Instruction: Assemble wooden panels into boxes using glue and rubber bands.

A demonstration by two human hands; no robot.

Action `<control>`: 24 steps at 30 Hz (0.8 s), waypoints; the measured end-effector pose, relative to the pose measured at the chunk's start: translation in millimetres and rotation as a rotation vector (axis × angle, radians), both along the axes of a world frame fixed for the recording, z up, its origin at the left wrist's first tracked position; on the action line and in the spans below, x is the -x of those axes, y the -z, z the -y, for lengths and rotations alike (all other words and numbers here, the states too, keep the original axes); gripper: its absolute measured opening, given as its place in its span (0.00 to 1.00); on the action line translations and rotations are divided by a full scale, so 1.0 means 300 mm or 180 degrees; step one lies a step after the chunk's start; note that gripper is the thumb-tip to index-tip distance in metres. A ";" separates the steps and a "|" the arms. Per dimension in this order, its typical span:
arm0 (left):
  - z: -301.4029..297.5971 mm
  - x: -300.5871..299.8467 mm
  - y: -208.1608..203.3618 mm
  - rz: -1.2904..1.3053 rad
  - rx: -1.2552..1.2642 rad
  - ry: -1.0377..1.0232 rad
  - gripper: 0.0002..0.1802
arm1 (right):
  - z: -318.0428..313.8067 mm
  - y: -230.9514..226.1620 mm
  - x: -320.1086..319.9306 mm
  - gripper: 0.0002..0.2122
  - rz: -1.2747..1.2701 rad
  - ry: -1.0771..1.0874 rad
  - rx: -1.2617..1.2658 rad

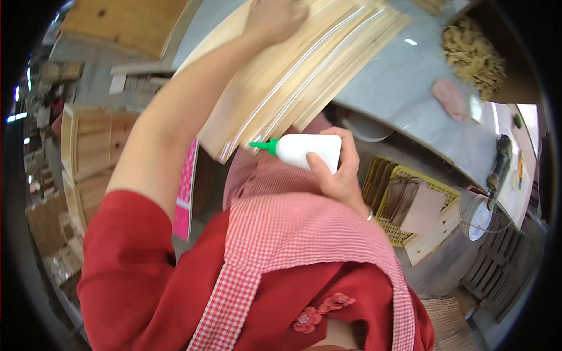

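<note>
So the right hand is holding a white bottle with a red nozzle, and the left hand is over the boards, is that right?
Not quite: the nozzle is green, not red, as the head view shows. The right hand does hold the white bottle, and the left hand is over the boards.

Wht btl (pixel 304 151) sideways nr wd bds (pixel 295 73).

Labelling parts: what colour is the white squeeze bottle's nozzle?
The nozzle is green; head view, the only one.
</note>
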State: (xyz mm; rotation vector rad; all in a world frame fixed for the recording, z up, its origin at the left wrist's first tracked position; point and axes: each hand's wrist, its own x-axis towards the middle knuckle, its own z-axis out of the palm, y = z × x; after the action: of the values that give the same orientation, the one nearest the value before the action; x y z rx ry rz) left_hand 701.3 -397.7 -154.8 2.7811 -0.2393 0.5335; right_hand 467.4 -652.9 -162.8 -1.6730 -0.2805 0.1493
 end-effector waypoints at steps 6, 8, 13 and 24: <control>0.015 0.010 -0.013 -0.0079 -0.0001 -0.0106 0.27 | 0.152 0.009 -0.385 0.15 0.0114 0.1857 -0.1193; 0.020 0.013 -0.021 -0.0146 0.0029 -0.0141 0.27 | 0.216 0.030 -0.571 0.16 0.0354 0.2267 -0.1123; 0.026 0.015 -0.041 -0.0302 0.0070 -0.0144 0.26 | 0.298 0.079 -0.848 0.23 0.0177 0.2758 -0.0881; 0.012 0.008 -0.020 -0.0070 -0.0174 -0.0130 0.25 | 0.308 0.089 -0.885 0.23 0.0311 0.2687 -0.0306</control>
State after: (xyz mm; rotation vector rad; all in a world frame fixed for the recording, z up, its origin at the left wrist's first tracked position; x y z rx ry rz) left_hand 699.0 -401.4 -148.9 2.8489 -0.1956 0.5134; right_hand 732.9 -745.4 -189.5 -1.5772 0.3526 -0.5679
